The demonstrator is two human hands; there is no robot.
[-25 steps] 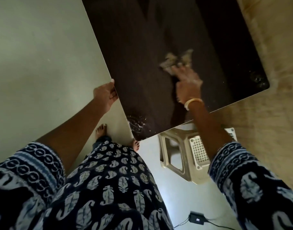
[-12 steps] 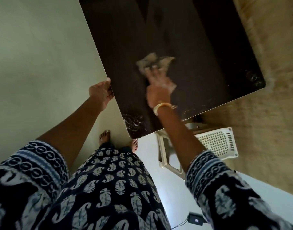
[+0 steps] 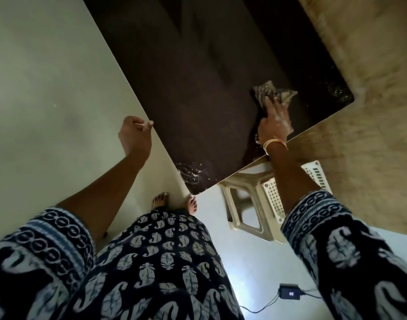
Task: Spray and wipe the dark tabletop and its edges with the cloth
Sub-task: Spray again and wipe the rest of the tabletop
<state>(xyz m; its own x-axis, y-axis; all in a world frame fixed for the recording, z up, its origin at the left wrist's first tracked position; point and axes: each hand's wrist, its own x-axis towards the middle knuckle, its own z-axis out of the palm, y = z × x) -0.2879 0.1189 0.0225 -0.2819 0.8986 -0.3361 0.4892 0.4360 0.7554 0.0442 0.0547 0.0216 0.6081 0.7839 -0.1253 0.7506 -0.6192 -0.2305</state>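
A view from above looks down at a person standing at a dark tabletop (image 3: 198, 88) that fills the upper middle of the frame, its near corner pointing toward the lower centre. The right hand (image 3: 275, 125), at the right of the frame, presses flat on a crumpled, pale patterned cloth (image 3: 270, 92) lying on the tabletop near its right edge; the fingers are stretched out close together over the cloth's near part, and the hand looks wet or soapy. A yellow bangle (image 3: 275, 143) sits on that wrist. The left hand (image 3: 134, 135), left of centre, rests at the tabletop's left edge with its fingers curled and the fingertips touching the rim; it grips nothing else. Foamy wet marks (image 3: 191, 173) show near the tabletop's near corner. Below that corner are two bare feet (image 3: 161, 199), and to the lower right a cream plastic stool (image 3: 251, 204). A small black adapter (image 3: 289, 293) with its cable lies on the floor at the bottom right.
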